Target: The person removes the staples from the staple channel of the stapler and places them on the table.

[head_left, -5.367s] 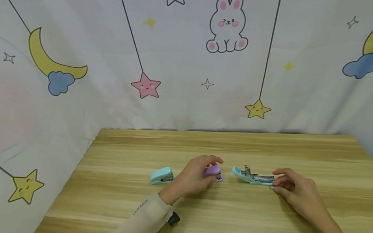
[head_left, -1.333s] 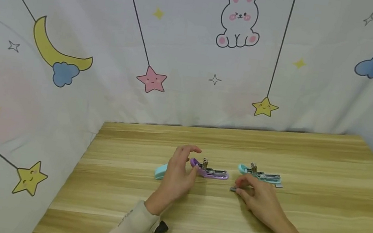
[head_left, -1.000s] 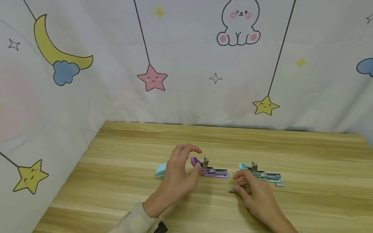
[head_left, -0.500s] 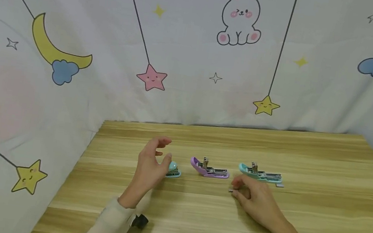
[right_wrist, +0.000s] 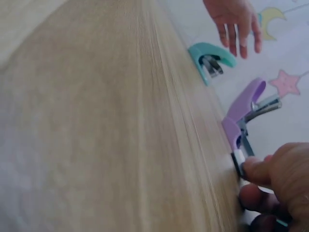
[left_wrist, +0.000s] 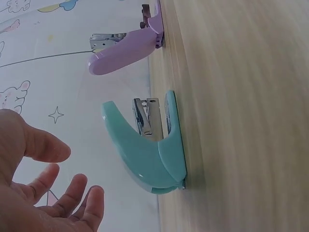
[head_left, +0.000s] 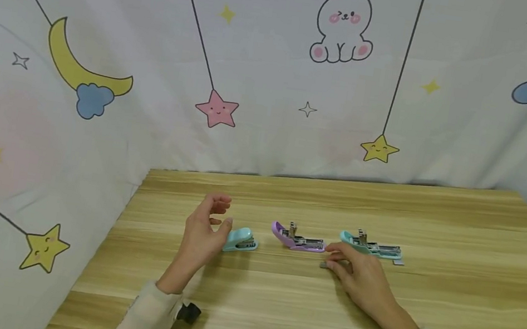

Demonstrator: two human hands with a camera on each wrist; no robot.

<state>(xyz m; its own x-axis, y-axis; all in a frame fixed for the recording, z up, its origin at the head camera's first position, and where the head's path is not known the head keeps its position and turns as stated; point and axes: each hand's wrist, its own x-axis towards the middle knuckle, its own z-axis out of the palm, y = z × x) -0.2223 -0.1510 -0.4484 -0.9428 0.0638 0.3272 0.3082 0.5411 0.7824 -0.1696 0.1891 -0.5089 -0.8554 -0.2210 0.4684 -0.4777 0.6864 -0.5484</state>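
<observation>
The right grip [head_left: 362, 281] pinches a small grey metal staple strip [head_left: 322, 264] just beside an unfolded purple plastic stapler [head_left: 285, 239] on the wood-grain bench [head_left: 273, 312] — apparently positioning it; placing calls for loosening. The left grip [head_left: 200, 236], wide, empty, hangs beside a mint-green plastic stapler [head_left: 239, 236].

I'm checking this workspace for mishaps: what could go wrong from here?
The small grey strip pinched by the right hand might slip loose. The purple stapler lies folded open, so its raised metal part could swing if bumped. The left hand is beside the closed teal stapler and might knock it.
</observation>
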